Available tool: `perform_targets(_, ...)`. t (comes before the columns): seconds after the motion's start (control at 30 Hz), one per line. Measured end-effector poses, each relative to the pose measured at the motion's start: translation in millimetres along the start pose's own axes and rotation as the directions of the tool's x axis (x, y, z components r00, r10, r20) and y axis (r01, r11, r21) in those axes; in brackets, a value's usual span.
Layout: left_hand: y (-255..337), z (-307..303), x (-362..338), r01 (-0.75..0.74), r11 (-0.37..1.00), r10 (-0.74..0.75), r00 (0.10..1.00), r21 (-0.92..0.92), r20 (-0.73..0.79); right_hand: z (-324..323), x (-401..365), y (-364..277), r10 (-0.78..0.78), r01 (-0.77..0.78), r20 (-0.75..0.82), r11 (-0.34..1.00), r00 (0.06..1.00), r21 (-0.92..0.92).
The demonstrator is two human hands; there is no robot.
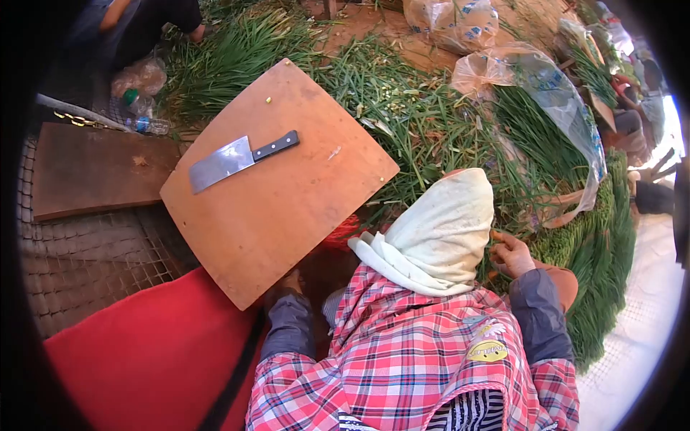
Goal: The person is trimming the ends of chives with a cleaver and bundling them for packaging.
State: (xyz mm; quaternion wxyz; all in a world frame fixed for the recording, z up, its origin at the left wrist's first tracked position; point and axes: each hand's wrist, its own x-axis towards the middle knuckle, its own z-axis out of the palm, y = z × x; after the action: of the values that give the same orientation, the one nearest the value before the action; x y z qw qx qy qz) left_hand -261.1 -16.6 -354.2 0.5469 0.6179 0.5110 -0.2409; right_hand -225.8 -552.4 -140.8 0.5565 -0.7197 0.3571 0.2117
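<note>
So I'm sitting on the ground with my left hand point(287, 282) reaching down to the bottom edge of the big wooden board point(287, 208). The hand is touching the board right at that near corner, but most of it is tucked under the edge, so I honestly can't tell if the fingers are gripping or just resting there.

The board is lying tilted in front of me, a bit to my left. A cleaver point(233, 159) is lying flat on its upper part, blade pointing left and black handle pointing right. Neither hand is touching it.

My right hand point(512, 255) is hanging out on the other side, fingers loosely curled, just beside the heap of long green stalks point(417, 115). I can't tell if it's pinching anything.

The greens are spreading all across the ground past the board and down my right side. A clear plastic bag point(557, 93) is lying over some of them.

Off to the left, a dark plank point(93, 169) is sitting on wire mesh point(86, 262), with a plastic bottle point(140, 111) just beyond it. A red cloth point(144, 345) is covering the ground by my left arm.
</note>
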Motion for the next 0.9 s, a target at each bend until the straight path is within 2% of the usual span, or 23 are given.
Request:
perform_targets(0.07,10,23,-27,-0.035,0.999,0.034,0.998,0.003,0.058,6,-7,-5,-0.024,0.026,0.022,0.997,0.999,-0.076)
perform_targets(0.2,26,78,-44,-0.226,0.974,0.221,0.969,0.03,0.114,4,-7,-2,-0.017,0.02,0.048,0.999,0.999,-0.048)
perform_targets(0.3,30,110,-13,-0.166,0.984,0.152,0.969,0.057,0.195,-12,4,23,0.006,-0.008,0.094,1.0,0.996,0.015)
perform_targets(0.4,83,128,-37,0.104,0.978,-0.118,0.991,0.181,0.068,-10,0,16,0.073,-0.071,0.097,0.997,0.993,-0.021)
perform_targets(0.5,39,138,22,0.156,0.979,-0.152,0.988,0.131,-0.04,-12,-1,26,0.099,-0.093,0.097,0.994,0.99,-0.059)
perform_targets(0.53,18,128,38,-0.025,0.902,0.001,0.998,0.431,0.056,-13,-2,27,0.105,-0.102,0.101,0.994,0.989,-0.04)
perform_targets(0.57,-3,108,52,-0.217,0.714,0.117,0.974,0.666,0.192,-13,-3,28,0.11,-0.108,0.108,0.994,0.988,-0.021)
perform_targets(0.63,10,90,17,-0.152,0.832,0.057,0.98,0.534,0.189,-10,1,24,0.125,-0.125,0.114,0.992,0.986,-0.006)
perform_targets(0.67,34,86,-33,0.124,0.987,-0.133,0.986,0.099,0.1,-8,2,19,0.142,-0.141,0.11,0.99,0.984,-0.014)
perform_targets(0.73,6,49,-24,0.138,0.99,-0.137,0.987,0.004,0.079,-8,8,19,0.149,-0.144,0.113,0.988,0.982,-0.048)
perform_targets(0.8,-14,6,-17,0.083,0.994,-0.087,0.995,0.067,0.056,-7,21,23,0.115,-0.103,0.132,0.99,0.985,-0.094)
perform_targets(0.9,-45,-60,2,0.219,0.971,-0.195,0.956,-0.092,0.219,2,31,22,0.112,-0.097,0.153,0.99,0.982,-0.1)
